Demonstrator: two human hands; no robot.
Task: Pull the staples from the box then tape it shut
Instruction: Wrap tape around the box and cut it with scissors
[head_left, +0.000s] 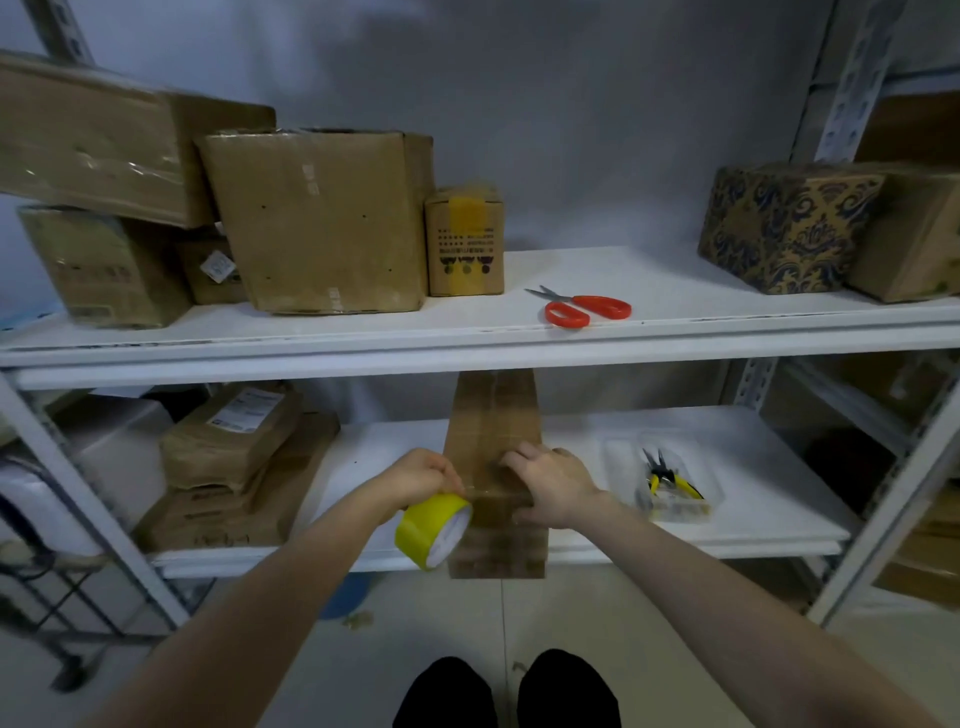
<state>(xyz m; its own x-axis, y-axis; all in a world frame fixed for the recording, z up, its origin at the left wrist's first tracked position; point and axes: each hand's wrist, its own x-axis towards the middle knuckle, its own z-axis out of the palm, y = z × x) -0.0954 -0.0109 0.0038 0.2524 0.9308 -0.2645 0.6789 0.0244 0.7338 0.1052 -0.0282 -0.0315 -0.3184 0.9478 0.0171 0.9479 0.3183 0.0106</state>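
Note:
A long narrow cardboard box lies on the lower white shelf, its near end hanging over the shelf's front edge. My left hand grips a yellow roll of tape at the box's left near corner, with a clear strip of tape running across the box top. My right hand rests on the box top, fingers bent over the tape and thumb against the right side. Yellow-handled pliers lie in a clear plastic tray to the right of the box.
Red-handled scissors lie on the upper shelf, between several cardboard boxes at left and a patterned box at right. Flat cardboard packages are stacked on the lower shelf at left. Metal uprights frame the shelves.

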